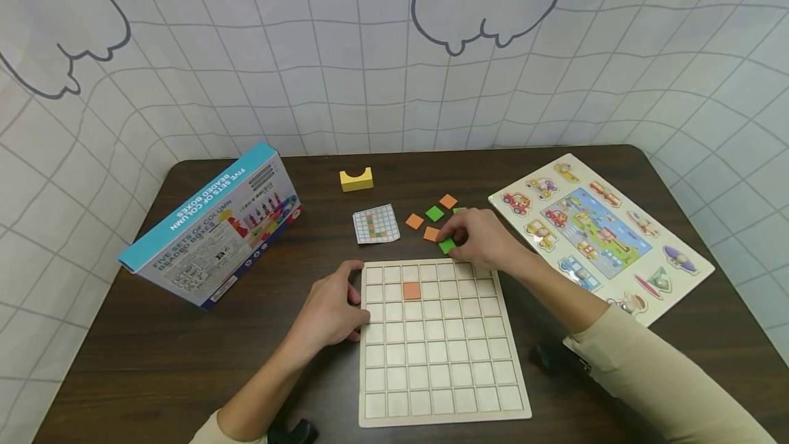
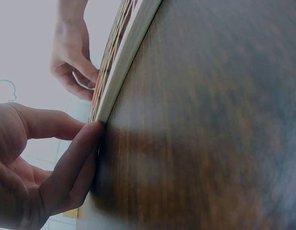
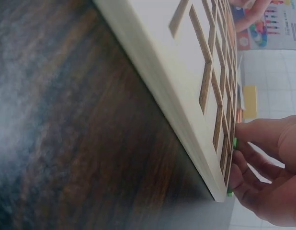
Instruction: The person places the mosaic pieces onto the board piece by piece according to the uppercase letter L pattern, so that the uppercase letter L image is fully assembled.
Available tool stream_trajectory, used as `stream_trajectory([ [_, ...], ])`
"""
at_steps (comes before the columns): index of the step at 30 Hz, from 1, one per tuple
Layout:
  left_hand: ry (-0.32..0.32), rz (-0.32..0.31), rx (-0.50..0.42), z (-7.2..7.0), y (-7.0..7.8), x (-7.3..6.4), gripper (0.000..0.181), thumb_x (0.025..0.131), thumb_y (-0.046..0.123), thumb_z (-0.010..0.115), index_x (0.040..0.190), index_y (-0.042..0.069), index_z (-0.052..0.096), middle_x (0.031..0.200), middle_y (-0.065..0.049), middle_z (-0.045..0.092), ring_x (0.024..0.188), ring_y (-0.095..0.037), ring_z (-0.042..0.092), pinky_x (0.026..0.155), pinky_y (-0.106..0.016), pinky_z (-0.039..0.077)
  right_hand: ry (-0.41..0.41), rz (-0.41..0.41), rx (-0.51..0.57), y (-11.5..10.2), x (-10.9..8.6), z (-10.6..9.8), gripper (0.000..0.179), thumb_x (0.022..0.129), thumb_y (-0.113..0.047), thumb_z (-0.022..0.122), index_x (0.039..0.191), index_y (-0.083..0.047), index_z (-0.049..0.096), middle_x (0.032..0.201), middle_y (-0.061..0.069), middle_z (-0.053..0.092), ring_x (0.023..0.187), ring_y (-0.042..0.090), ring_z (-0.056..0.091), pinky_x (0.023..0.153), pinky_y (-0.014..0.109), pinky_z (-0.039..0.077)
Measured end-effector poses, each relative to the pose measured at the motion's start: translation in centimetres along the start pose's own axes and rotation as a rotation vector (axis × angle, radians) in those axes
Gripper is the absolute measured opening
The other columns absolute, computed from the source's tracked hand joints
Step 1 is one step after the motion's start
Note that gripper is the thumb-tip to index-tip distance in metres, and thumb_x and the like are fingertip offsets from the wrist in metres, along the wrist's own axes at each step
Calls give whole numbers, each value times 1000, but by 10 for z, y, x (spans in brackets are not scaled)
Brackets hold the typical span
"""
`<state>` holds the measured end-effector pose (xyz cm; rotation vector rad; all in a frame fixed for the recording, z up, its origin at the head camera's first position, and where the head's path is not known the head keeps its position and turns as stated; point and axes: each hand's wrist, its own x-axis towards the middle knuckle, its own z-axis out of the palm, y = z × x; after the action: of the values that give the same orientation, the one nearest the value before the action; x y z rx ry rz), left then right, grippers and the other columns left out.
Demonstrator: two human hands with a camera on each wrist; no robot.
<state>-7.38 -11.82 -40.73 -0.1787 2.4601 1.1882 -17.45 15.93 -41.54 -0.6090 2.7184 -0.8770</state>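
A wooden grid board [image 1: 440, 355] lies on the table with one orange square tile [image 1: 411, 291] set in its second row. At its left edge my left hand [image 1: 329, 307] rests, with the thumb tip on the border; the left wrist view shows fingertips [image 2: 94, 128] against the board's side. Beyond the far edge my right hand [image 1: 483, 238] pinches a green square tile [image 1: 446, 245] between thumb and fingers. Close by lie loose orange tiles [image 1: 414, 221] and another green tile [image 1: 434, 214]. Part of a further green tile is hidden behind the right hand.
A small pattern card [image 1: 376, 224] lies left of the loose tiles, with a yellow arched block [image 1: 356, 179] behind it. A blue-topped box [image 1: 216, 225] stands at the left. On the right lies a picture puzzle board [image 1: 616, 245], partly under the right forearm.
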Motion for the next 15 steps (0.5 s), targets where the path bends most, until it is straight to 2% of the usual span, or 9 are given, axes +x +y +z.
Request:
stream_trajectory([
  [15,-12,-5,11,0,0,0,83,80,-5,81,153,12,44,98,-12,56,55,-19,64,46,-31,60,2,-24,10,2,-1,-2,23,84,-4,81,106,-10,81,106,6,74,88,17,67,74,31,57],
])
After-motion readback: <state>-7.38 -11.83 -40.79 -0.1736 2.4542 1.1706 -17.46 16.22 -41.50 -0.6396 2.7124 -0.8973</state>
